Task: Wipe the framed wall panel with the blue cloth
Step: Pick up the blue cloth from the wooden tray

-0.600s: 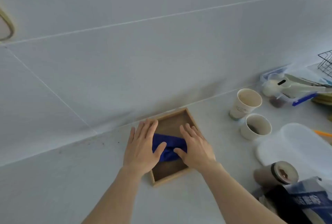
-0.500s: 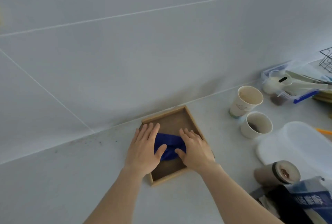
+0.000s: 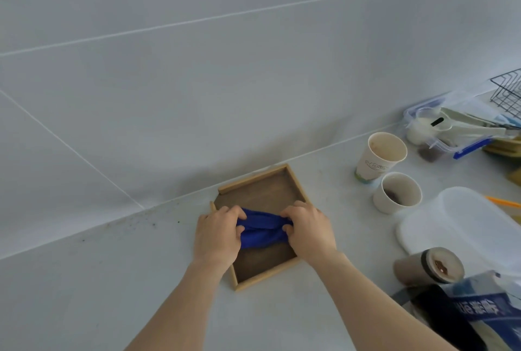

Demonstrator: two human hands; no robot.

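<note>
A framed panel point(image 3: 267, 192) with a dark brown face and a light wooden rim lies flat on the white counter, close to the wall. Across its middle sits a bunched blue cloth point(image 3: 260, 232). My left hand point(image 3: 218, 233) grips the cloth's left end with curled fingers. My right hand point(image 3: 308, 229) grips the right end the same way. Both hands rest over the panel and hide its left and right rims there.
Two used paper cups point(image 3: 379, 157) point(image 3: 396, 192) stand right of the panel. Farther right are a white plastic lid point(image 3: 462, 224), a clip-lock container with utensils point(image 3: 451, 128), a wire rack point(image 3: 507, 94), a lying brown cylinder point(image 3: 431, 266) and a blue bag point(image 3: 485, 314).
Both hands went from lying flat with spread fingers on the cloth to curling into grips on its two ends. The cloth now looks bunched and stretched between them.
</note>
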